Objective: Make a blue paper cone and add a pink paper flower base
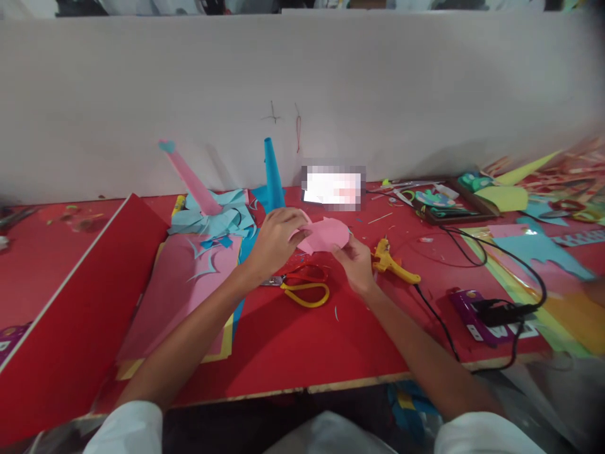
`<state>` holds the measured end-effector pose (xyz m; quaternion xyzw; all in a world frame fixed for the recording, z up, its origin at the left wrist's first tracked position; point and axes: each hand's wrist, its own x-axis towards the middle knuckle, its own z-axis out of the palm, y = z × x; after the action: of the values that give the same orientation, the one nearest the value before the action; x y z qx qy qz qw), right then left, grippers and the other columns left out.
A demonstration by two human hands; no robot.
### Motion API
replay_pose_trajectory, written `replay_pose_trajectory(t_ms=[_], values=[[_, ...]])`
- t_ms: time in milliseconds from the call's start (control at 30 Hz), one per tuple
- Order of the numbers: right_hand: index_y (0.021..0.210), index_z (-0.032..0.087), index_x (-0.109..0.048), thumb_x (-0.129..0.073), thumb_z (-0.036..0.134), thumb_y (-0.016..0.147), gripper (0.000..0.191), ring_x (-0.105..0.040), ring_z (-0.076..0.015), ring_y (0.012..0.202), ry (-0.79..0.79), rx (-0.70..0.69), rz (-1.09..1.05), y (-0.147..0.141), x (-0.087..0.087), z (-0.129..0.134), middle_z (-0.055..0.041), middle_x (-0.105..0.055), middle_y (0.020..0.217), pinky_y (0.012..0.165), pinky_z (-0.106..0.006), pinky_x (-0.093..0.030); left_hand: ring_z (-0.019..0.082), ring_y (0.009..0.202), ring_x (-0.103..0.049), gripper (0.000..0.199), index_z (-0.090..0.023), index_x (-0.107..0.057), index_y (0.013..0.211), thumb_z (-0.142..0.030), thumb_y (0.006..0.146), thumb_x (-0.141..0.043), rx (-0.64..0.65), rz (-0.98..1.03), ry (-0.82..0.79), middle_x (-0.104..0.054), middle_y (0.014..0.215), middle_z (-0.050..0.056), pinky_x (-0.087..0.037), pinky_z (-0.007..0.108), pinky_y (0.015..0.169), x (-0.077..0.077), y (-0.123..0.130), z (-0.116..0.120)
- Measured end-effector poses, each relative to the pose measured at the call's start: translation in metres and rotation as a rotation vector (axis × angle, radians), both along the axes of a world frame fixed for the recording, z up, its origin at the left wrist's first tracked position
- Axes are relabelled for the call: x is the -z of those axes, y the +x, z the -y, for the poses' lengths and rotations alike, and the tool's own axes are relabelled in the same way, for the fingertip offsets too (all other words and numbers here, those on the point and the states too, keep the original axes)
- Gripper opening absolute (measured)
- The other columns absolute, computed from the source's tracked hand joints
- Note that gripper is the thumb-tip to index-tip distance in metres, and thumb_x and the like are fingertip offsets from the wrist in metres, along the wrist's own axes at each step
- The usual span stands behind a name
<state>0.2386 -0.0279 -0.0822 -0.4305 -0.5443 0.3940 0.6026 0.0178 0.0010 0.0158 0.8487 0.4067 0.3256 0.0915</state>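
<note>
Both hands grip a pink paper piece [327, 234], rounded on the right, raised above the red table. My left hand [278, 236] pinches its left part, where a curled pink edge shows. On the right edge, my right hand [355, 260] closes thumb and fingers. Scissors [306, 296] with red and yellow handles lie below the paper, their blades partly behind my left forearm. A yellow glue gun [394, 265] rests to the right of my right hand. Just behind my left hand stands a tall blue paper cone [273, 176].
At the left, a pink cone [193, 180] rises from crumpled light-blue paper [227, 217], near stacked pink sheets [179, 302] and a red divider [89, 315]. A purple power box [477, 318] with black cables, a dark tray [477, 198] and coloured sheets [543, 252] occupy the right side.
</note>
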Motion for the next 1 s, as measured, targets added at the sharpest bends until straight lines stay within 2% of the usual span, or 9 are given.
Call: replay_pose_trajectory(t_ms=[100, 200, 333, 500, 667, 733, 767, 867, 1000], values=[[0.108, 0.023, -0.081, -0.084, 0.062, 0.087, 0.044, -0.078, -0.0298, 0.108, -0.014, -0.089, 0.003, 0.000, -0.001, 0.000, -0.0108, -0.084, 0.116, 0.104, -0.049, -0.062, 0.023, 0.089, -0.069, 0.021, -0.020, -0.069, 0.093, -0.030, 0.110, -0.063, -0.071, 0.000, -0.031, -0.074, 0.090, 0.006, -0.051, 0.039, 0.088, -0.002, 0.003, 0.003], [0.103, 0.024, -0.085, -0.085, 0.062, 0.087, 0.041, -0.080, -0.0306, 0.104, -0.049, -0.133, 0.048, 0.000, 0.001, 0.000, -0.0094, -0.087, 0.109, 0.104, -0.053, -0.063, 0.019, 0.074, -0.062, 0.025, -0.020, -0.066, 0.089, -0.032, 0.110, -0.060, -0.101, 0.056, -0.063, -0.069, 0.080, 0.003, -0.043, 0.033, 0.073, -0.001, 0.005, 0.008], [0.102, 0.023, -0.086, -0.084, 0.068, 0.087, 0.047, -0.081, -0.0297, 0.098, -0.100, -0.151, 0.004, -0.003, 0.003, 0.000, -0.0084, -0.087, 0.103, 0.099, -0.052, -0.065, 0.016, 0.069, -0.056, 0.022, -0.021, -0.063, 0.089, -0.033, 0.108, -0.061, -0.107, 0.112, -0.102, -0.067, 0.078, 0.001, -0.036, 0.031, 0.068, 0.001, 0.007, 0.011], [0.093, 0.023, -0.083, -0.068, 0.087, 0.090, 0.065, -0.080, -0.0290, 0.093, -0.086, -0.175, -0.045, -0.006, -0.004, 0.004, -0.0093, -0.084, 0.093, 0.092, -0.047, -0.066, 0.014, 0.063, -0.049, 0.030, -0.021, -0.060, 0.085, -0.039, 0.109, -0.059, -0.170, 0.131, -0.109, -0.062, 0.073, -0.001, -0.031, 0.031, 0.066, 0.003, 0.006, 0.008], [0.100, 0.023, -0.085, -0.086, 0.071, 0.083, 0.051, -0.080, -0.0267, 0.094, -0.112, -0.226, -0.021, -0.008, -0.006, 0.005, -0.0080, -0.086, 0.101, 0.091, -0.045, -0.066, 0.016, 0.066, -0.057, 0.034, -0.021, -0.063, 0.090, -0.045, 0.112, -0.054, -0.168, 0.041, -0.114, -0.065, 0.074, 0.000, -0.036, 0.031, 0.066, 0.009, 0.008, 0.007], [0.099, 0.022, -0.086, -0.088, 0.065, 0.082, 0.046, -0.079, -0.0252, 0.088, -0.138, -0.203, -0.034, -0.009, -0.002, 0.004, -0.0075, -0.087, 0.099, 0.086, -0.043, -0.066, 0.020, 0.073, -0.066, 0.025, -0.021, -0.068, 0.104, -0.042, 0.111, -0.056, -0.200, -0.030, -0.105, -0.072, 0.084, 0.003, -0.041, 0.031, 0.068, 0.011, 0.010, 0.009], [0.097, 0.022, -0.085, -0.088, 0.062, 0.083, 0.043, -0.078, -0.0246, 0.086, -0.140, -0.187, -0.030, -0.008, -0.001, 0.004, -0.0071, -0.086, 0.096, 0.083, -0.042, -0.066, 0.022, 0.082, -0.071, 0.021, -0.022, -0.070, 0.117, -0.038, 0.110, -0.058, -0.223, -0.062, -0.088, -0.077, 0.096, 0.006, -0.045, 0.032, 0.071, 0.011, 0.012, 0.010], [0.090, 0.021, -0.084, -0.085, 0.056, 0.085, 0.036, -0.076, -0.0235, 0.080, -0.110, -0.131, 0.031, -0.007, 0.003, 0.002, -0.0065, -0.085, 0.090, 0.078, -0.039, -0.064, 0.029, 0.114, -0.076, 0.048, -0.026, -0.058, 0.155, -0.026, 0.107, -0.061, -0.274, -0.146, -0.034, -0.075, 0.136, 0.013, -0.056, 0.035, 0.085, 0.009, 0.016, 0.016], [0.082, 0.021, -0.079, -0.084, 0.054, 0.084, 0.034, -0.075, -0.0245, 0.076, -0.072, -0.058, 0.143, -0.005, 0.002, 0.001, -0.0072, -0.083, 0.083, 0.075, -0.039, -0.062, 0.030, 0.119, -0.077, 0.061, -0.028, -0.046, 0.169, -0.035, 0.110, -0.061, -0.215, -0.217, -0.120, -0.071, 0.147, 0.014, -0.060, 0.034, 0.088, 0.008, 0.021, 0.025]])
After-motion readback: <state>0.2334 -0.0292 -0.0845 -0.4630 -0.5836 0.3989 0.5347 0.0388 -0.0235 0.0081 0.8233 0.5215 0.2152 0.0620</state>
